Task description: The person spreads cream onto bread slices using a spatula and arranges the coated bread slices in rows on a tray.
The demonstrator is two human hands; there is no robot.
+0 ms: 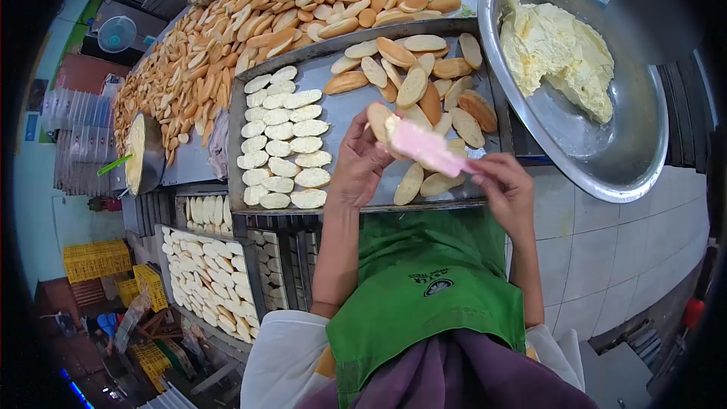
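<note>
My left hand [362, 159] holds up a slice of bread [378, 123], its fingers closed around the edge. In my right hand [501, 185] is a pink spatula [422, 145], its blade smeared with pale cream and resting on or just over the slice; motion blurs it slightly. Both hands are above a metal baking tray [363, 207]. On the tray's left side lie neat rows of cream-coated slices [279, 130]. Loose plain slices [424, 83] lie jumbled on its right side.
A large metal bowl [632, 159] of pale cream [564, 57] with a wooden handle stands at the right. A big heap of bread slices [250, 23] covers the table behind. Another tray of coated slices [208, 280] sits lower left, and yellow crates [96, 259] stand beyond.
</note>
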